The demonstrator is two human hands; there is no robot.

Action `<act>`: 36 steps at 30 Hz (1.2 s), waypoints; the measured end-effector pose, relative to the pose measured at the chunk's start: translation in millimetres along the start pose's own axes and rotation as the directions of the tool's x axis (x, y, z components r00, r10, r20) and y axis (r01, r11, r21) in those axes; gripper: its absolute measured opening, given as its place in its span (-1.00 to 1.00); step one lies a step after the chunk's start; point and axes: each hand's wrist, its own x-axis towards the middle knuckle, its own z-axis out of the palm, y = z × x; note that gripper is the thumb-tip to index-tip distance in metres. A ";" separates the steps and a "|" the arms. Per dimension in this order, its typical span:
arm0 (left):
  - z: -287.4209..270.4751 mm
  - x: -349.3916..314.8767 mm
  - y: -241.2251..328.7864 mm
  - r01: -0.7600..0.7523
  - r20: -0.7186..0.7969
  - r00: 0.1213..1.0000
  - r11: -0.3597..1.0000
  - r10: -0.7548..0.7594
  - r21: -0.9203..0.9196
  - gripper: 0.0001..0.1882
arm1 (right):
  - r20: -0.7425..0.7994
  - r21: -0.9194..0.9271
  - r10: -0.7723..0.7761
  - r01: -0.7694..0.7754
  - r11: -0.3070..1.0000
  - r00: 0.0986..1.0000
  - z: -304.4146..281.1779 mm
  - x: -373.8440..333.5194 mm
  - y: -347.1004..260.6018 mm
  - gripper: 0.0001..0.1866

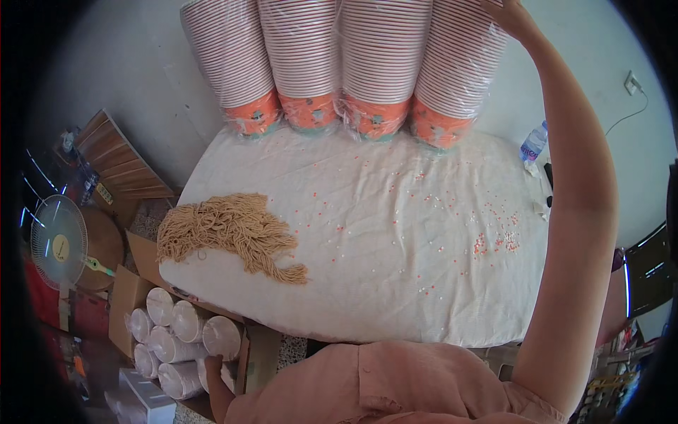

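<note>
At the top right, my right hand (505,15) is raised with its fingers bent against the upper part of a plastic-wrapped stack of paper buckets (459,63); the frame edge cuts part of the hand off. Low on the left, my left hand (214,366) reaches into an open cardboard box (145,258). It touches the round white end of a wrapped stack (222,338) there, and its fingers are too small and partly hidden to make out. More white-ended wrapped stacks (188,321) lie around it in the box.
Several wrapped bucket stacks with orange bases (307,106) line the wall on a cloth-covered table (353,297). A tan yarn bundle (226,230) lies at left; orange and white bits (508,242) are scattered right. A bottle (534,141) stands by the wall, a fan (60,240) far left.
</note>
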 end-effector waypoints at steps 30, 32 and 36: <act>-360.1 -513.0 575.5 -0.766 -0.588 -0.614 -0.217 0.527 0.605 -0.59 | -0.157 -0.136 -0.661 0.647 0.750 0.734 -122.6 -251.3 -82.1 -0.76; -368.9 -517.2 573.0 -0.869 -0.548 -0.423 -0.153 0.722 0.470 -0.63 | -0.159 -0.122 -0.657 0.646 0.754 0.737 -123.7 -253.1 -79.1 -0.76; -371.8 -530.2 558.8 -0.987 -0.450 -0.158 -0.142 0.879 0.070 -0.75 | -0.173 -0.092 -0.656 0.651 0.753 0.734 -125.9 -255.6 -73.7 -0.73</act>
